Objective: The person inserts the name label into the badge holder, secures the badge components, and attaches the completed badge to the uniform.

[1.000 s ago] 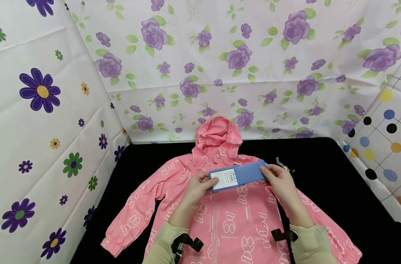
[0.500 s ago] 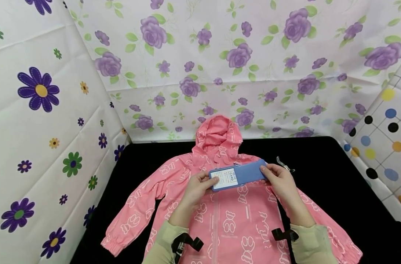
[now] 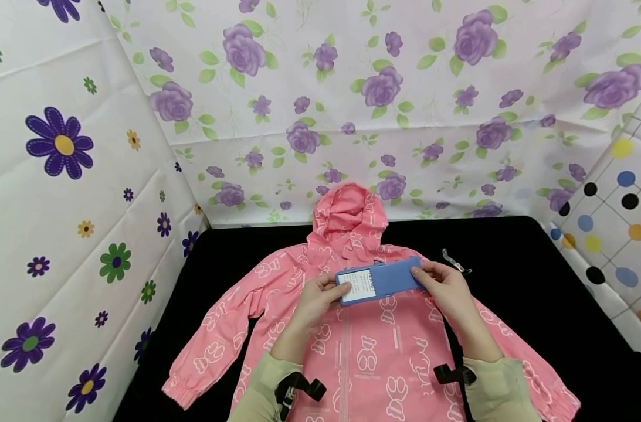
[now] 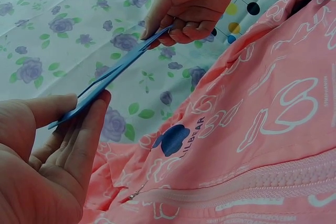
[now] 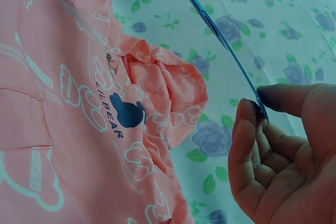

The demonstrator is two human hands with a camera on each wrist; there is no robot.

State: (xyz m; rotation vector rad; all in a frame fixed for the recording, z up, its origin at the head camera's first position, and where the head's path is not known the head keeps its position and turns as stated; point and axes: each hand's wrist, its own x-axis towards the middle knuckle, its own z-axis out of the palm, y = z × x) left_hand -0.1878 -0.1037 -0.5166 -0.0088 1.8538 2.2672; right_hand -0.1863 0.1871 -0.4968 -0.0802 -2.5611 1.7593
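A blue ID card holder (image 3: 396,276) is held level above the pink jacket (image 3: 366,357). Its left part shows a white card insert (image 3: 360,285) with print, partly hidden under the plain blue cover. My left hand (image 3: 316,298) pinches the left end, thumb on the white insert. At the other end, my right hand (image 3: 448,287) pinches the blue cover between thumb and fingers. Both wrist views show the holder edge-on as a thin blue strip (image 4: 113,72), with the left hand (image 4: 50,156) and right hand (image 5: 286,156) at opposite ends.
The hooded jacket lies spread on a black tabletop (image 3: 236,252), sleeves out to both sides. A small clear strap with a metal clip (image 3: 455,262) lies right of the hood. Flower-print cloth (image 3: 278,117) stands behind, with patterned cloth at both sides.
The blue cover has slid left with my right hand, so less of the white insert shows and its large lettering is partly covered. My left hand stays almost still.
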